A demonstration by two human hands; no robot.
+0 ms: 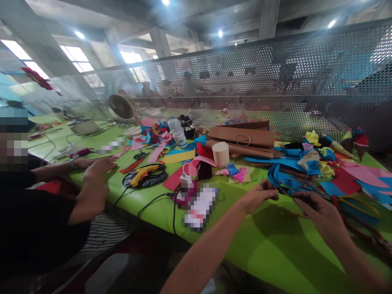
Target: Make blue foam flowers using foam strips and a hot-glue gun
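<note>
Green tabletop (pixel 275 249) between hands (pixel 318 210) and edge (pixel 246 272)

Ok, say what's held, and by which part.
Blue curled paper, by its lower end, in the left hand; whether the right hand grips it is unclear.

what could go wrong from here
The pale phone lies near the table's front edge, beside the left forearm, so a bump might knock it off.
The black cord running from the purple power strip over that edge could snag.
The curled blue paper, apparently pinched by the left hand, may crease if squeezed.
</note>
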